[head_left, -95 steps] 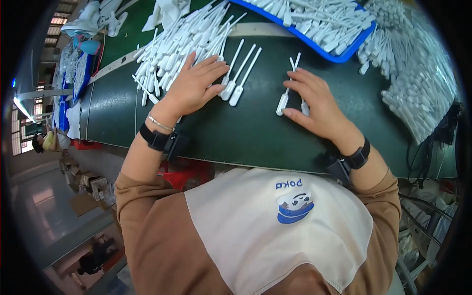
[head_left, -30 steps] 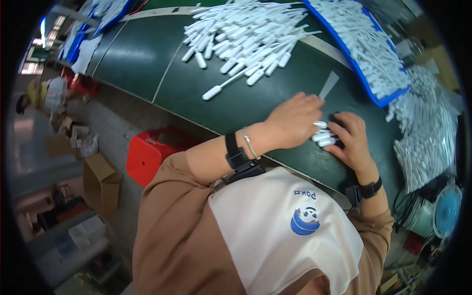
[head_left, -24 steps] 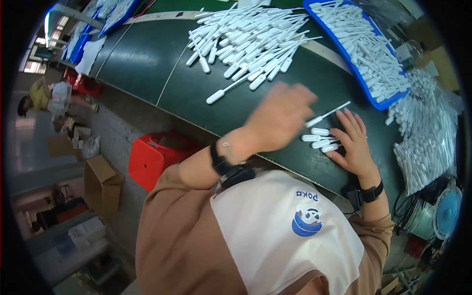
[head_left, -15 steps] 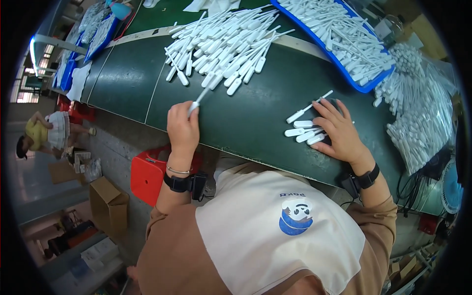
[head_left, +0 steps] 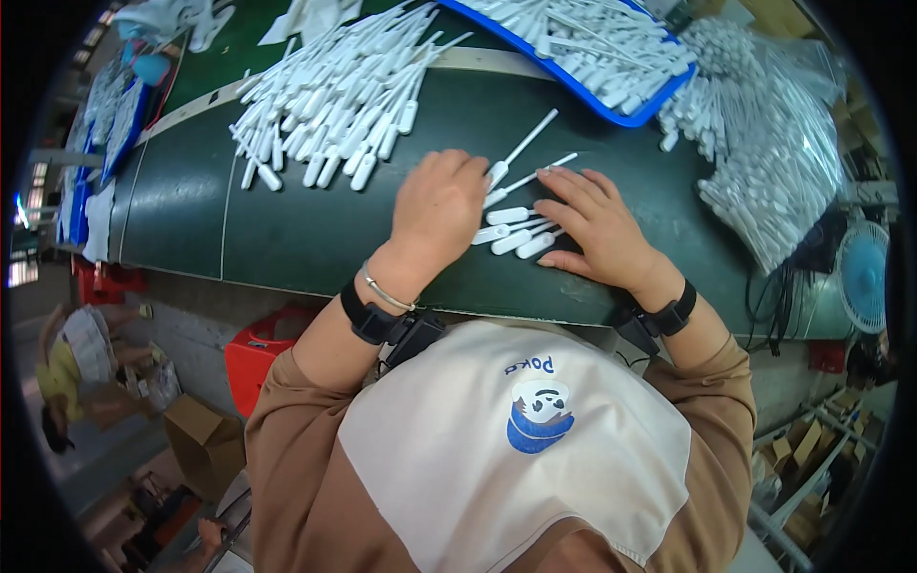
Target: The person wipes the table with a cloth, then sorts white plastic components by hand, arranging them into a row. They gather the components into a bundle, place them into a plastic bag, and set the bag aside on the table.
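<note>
White plastic transfer pipettes lie about on a dark green tabletop. In my left hand point(head_left: 439, 210), closed at its right side, is one pipette point(head_left: 525, 139) whose thin stem points up and to the right; its bulb end is partly hidden by the fingers. My right hand point(head_left: 607, 224) rests with fingers apart over the stems of a small group of pipettes point(head_left: 537, 245), their bulbs toward my left hand. Another pipette point(head_left: 535, 179) lies between both hands, above that group. Farther left spreads a big loose pile of pipettes point(head_left: 334, 105).
A blue tray point(head_left: 626, 120) heaped with pipettes stands at the far side. Right of it sits a clear plastic bag point(head_left: 778, 191) packed with more. A blue fan point(head_left: 863, 272) is at the right, a red stool point(head_left: 258, 361) below the table edge. Another person point(head_left: 81, 353) is at the left.
My left hand has come right with the pipette, from near the big pile to beside the small group. My right hand stays over the group. The whole view has shifted.
</note>
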The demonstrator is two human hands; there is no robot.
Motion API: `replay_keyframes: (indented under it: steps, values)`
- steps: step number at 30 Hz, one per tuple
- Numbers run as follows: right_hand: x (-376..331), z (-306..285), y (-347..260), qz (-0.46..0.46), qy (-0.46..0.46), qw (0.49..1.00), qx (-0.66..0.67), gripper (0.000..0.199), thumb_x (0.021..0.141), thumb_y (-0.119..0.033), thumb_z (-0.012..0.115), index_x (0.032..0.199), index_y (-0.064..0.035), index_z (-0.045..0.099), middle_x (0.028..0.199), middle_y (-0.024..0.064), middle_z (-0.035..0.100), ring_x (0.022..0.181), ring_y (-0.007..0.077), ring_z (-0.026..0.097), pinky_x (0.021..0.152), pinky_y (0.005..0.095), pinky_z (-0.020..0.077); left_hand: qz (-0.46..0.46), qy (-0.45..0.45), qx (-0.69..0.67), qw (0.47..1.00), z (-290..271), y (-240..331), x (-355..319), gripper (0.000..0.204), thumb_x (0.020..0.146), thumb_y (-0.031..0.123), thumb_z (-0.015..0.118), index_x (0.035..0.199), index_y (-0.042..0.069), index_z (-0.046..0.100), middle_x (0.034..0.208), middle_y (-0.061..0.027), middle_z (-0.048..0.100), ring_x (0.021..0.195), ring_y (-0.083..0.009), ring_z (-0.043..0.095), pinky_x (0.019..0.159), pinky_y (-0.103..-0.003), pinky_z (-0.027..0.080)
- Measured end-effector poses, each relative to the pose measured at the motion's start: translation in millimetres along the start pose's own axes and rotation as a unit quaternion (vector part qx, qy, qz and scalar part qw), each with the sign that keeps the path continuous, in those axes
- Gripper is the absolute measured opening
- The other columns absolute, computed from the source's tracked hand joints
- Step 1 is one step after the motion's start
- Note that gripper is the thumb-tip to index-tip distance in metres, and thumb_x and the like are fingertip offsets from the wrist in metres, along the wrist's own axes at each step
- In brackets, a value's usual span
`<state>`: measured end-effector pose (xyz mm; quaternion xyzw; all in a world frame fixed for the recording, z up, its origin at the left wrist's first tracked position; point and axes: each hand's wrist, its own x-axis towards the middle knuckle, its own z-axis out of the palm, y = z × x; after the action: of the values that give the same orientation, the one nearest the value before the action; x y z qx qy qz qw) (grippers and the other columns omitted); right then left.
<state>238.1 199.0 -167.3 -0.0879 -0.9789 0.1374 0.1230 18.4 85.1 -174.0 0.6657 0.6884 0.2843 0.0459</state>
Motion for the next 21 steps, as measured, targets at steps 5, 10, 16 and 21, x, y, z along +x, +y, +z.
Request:
replay_keyframes:
  steps: [5, 10, 16, 21]
  values:
    - [-24.7, -13.8, 14.4, 0.013, 0.058, 0.998, -0.01, 0.055, 0.073, -0.037, 0.076, 0.117, -0.0079, 0.06, 0.132, 0.013, 0.054, 0.122, 0.0337, 0.05, 0.101, 0.0478, 0.0368, 0.054, 0.014, -0.057, 0.997, -4.1, -3.2, -9.3, 0.041, 0.085, 0.017, 0.066, 0.123, 0.004, 0.058, 0.125, -0.0179, 0.054, 0.117, -0.0381, 0.05, 0.097, -0.046, 0.042]
    - [-40.7, -19.1, 18.7, 0.023, 0.086, 0.996, 0.014, 0.047, 0.073, -0.029, 0.077, 0.111, -0.0071, 0.063, 0.115, 0.0106, 0.059, 0.105, 0.031, 0.055, 0.091, 0.0443, 0.0412, 0.066, -0.062, -0.065, 0.994, -7.3, 14.6, -37.5, 0.074, 0.084, 0.031, 0.071, 0.145, 0.006, 0.038, 0.15, -0.0221, 0.029, 0.139, -0.0432, 0.027, 0.111, -0.054, 0.025]
    - [-23.9, -0.1, -2.4, -0.015, 0.109, 0.994, 0.015, 0.036, 0.072, -0.019, 0.077, 0.104, -0.007, 0.066, 0.093, 0.0067, 0.059, 0.085, 0.0263, 0.056, 0.076, 0.039, 0.0445, 0.087, -0.096, -0.041, 0.991, 8.3, 17.3, -33.0, 0.094, 0.081, 0.043, 0.073, 0.152, 0.008, 0.024, 0.157, -0.0235, 0.015, 0.144, -0.0438, 0.015, 0.114, -0.06, 0.015]
    - [-17.9, 15.8, -16.9, -0.025, 0.127, 0.991, 0.023, 0.031, 0.07, -0.016, 0.077, 0.098, -0.007, 0.066, 0.082, 0.0041, 0.058, 0.075, 0.0244, 0.057, 0.069, 0.0369, 0.046, 0.095, -0.082, -0.019, 0.992, 18.3, 24.2, -26.7, 0.098, 0.08, 0.05, 0.07, 0.153, 0.007, 0.021, 0.157, -0.0237, 0.013, 0.145, -0.0447, 0.01, 0.115, -0.058, 0.01]
